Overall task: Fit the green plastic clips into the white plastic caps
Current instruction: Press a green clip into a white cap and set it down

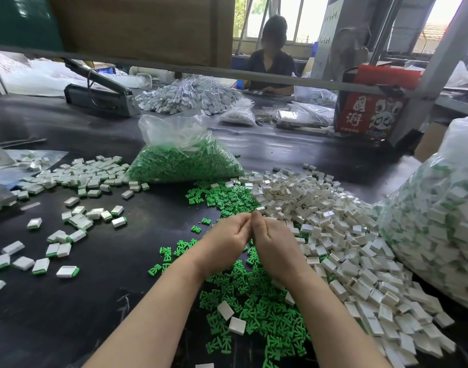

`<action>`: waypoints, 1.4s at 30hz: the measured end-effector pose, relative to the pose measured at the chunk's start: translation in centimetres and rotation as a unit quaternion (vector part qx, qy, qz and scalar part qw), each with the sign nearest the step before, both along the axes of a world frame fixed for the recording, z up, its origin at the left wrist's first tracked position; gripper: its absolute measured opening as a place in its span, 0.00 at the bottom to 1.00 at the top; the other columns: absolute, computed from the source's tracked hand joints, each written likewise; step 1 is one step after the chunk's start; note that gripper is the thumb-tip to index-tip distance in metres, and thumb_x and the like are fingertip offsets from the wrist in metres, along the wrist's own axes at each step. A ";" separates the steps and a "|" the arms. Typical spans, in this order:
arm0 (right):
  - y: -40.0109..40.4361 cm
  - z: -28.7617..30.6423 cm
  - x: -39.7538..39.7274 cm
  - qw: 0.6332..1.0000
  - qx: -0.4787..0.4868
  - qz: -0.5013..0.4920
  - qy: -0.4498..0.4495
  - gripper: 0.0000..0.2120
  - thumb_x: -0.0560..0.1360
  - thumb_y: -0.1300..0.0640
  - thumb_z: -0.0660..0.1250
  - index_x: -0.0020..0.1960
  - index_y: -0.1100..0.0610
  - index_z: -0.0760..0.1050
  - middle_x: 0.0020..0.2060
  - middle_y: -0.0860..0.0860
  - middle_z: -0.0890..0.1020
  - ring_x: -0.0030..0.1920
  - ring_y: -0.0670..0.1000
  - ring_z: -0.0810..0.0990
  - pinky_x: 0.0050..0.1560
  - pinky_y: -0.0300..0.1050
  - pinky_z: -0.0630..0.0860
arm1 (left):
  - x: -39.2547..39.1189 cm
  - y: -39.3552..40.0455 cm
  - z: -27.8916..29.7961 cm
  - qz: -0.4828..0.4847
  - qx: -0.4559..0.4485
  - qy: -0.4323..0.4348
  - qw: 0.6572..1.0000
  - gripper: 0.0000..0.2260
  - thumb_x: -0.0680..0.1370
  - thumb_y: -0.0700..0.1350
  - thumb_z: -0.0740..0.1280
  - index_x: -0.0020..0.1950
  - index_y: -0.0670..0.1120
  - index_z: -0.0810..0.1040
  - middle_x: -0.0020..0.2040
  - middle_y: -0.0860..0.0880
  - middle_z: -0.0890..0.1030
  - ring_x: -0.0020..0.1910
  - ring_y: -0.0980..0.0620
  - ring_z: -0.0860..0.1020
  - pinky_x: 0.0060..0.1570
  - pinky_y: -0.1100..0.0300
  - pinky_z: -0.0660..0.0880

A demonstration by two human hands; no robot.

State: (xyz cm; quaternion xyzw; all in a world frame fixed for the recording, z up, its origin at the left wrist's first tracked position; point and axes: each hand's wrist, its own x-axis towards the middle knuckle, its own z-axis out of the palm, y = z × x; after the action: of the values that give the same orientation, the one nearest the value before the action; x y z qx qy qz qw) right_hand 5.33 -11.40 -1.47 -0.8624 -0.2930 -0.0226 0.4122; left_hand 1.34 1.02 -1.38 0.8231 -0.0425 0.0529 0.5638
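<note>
Hidden: whatever sits between the fingertips is covered by the fingers; I cannot tell whether a piece is pinched there.
Hands: left hand (229,235) and right hand (271,241) are pressed together at the fingertips, fingers curled inward, above the dark surface (121,301).
Green clips (256,314): loose heap under and just behind the wrists.
White caps (341,235): big pile touching the right of the clip heap.
Clip bag (185,160): beyond the heap, open-topped.
Finished pieces (76,224): scattered left of the heap.
Cut off: bagged finished pieces (434,229) at the far right edge.
</note>
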 end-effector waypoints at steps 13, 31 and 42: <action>0.6 -0.3 -0.2 0.999 0.029 -0.029 0.002 0.24 0.84 0.50 0.48 0.31 0.50 0.67 0.31 0.48 0.76 0.35 0.50 0.74 0.37 0.49 0.68 | 0.3 -0.4 -0.8 0.046 0.028 -0.042 0.998 0.12 0.85 0.48 0.55 0.56 0.50 0.78 0.50 0.54 0.83 0.51 0.60 0.80 0.53 0.63 0.76; -0.2 1.3 -0.1 0.923 0.265 0.024 0.278 0.29 0.83 0.42 0.46 0.33 0.55 0.71 0.23 0.47 0.69 0.22 0.45 0.66 0.25 0.37 0.63 | -0.2 -0.4 0.3 0.002 -0.149 -0.068 0.986 0.09 0.81 0.51 0.61 0.46 0.49 0.76 0.37 0.61 0.77 0.39 0.63 0.74 0.46 0.70 0.71; 0.0 1.3 0.0 0.859 0.304 0.127 0.392 0.27 0.77 0.36 0.53 0.48 0.59 0.75 0.29 0.52 0.76 0.29 0.49 0.67 0.29 0.42 0.59 | -0.3 -0.8 0.7 0.022 -0.190 -0.060 0.980 0.14 0.81 0.46 0.61 0.65 0.46 0.75 0.35 0.60 0.80 0.28 0.63 0.71 0.32 0.71 0.70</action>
State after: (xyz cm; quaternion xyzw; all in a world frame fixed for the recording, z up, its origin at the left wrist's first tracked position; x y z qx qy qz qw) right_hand 5.35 -11.45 -0.18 -0.5870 -0.1928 0.2817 0.7341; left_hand 1.02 0.26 -0.64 0.6973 -0.0471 0.1215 0.7048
